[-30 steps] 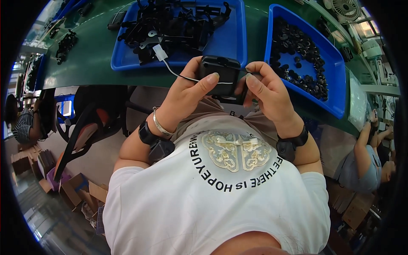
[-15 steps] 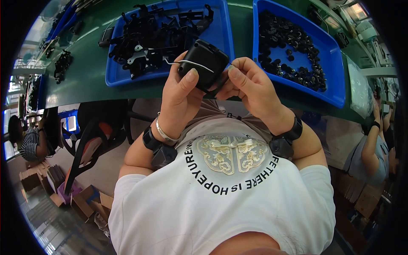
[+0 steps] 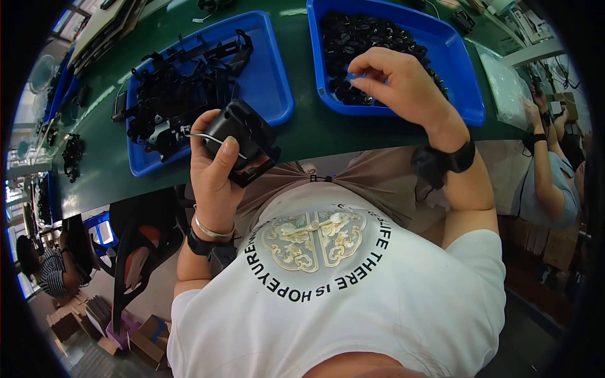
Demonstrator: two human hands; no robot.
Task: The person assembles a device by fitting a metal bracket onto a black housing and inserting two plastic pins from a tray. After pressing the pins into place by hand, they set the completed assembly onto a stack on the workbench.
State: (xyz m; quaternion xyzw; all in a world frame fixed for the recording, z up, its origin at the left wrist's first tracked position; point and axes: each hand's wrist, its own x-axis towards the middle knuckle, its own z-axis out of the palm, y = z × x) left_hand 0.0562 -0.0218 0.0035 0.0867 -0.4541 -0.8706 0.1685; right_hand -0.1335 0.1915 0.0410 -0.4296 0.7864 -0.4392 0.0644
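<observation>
My left hand (image 3: 216, 164) grips a black plastic box-shaped housing (image 3: 250, 130), thumb on its face and fingers around its far side. A bent silver wire (image 3: 208, 137) runs across the housing near the thumb. To the right, my right hand (image 3: 400, 82) hovers over the near part of a blue tray (image 3: 403, 112) of small round black knob-like parts (image 3: 353, 38). Its fingers are loosely bent, thumb and index tips a little apart, with nothing visible between them. Some of the parts lie hidden behind this hand.
A second blue tray (image 3: 282, 101) on the left holds tangled black brackets (image 3: 183, 88). Both trays stand on a green table (image 3: 302, 135). A clear plastic bag (image 3: 504, 88) lies at the right, near another person's arm (image 3: 547, 167). A black chair (image 3: 148, 233) stands at lower left.
My right hand has left the housing and moved right and away over the tray of round parts. My left hand has kept its grip. The whole view has shifted and turned.
</observation>
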